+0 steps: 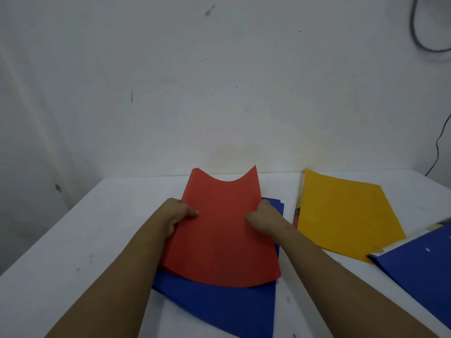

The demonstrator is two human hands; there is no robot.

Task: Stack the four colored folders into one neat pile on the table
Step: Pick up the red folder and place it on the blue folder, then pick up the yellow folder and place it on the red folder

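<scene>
A red folder [220, 230] is bent into a shallow trough, held over a blue folder [219, 306] that lies flat on the white table [80, 230]. My left hand [178, 215] grips the red folder's left edge, and my right hand [261, 219] grips its right edge. To the right, a yellow folder [346, 215] lies flat on the table. A second blue folder [419, 264] overlaps the yellow one's near right corner and runs off the frame's right edge.
The table stands against a white wall [219, 93], with its left edge running diagonally toward me. A black cable [436, 147] hangs down the wall at the far right.
</scene>
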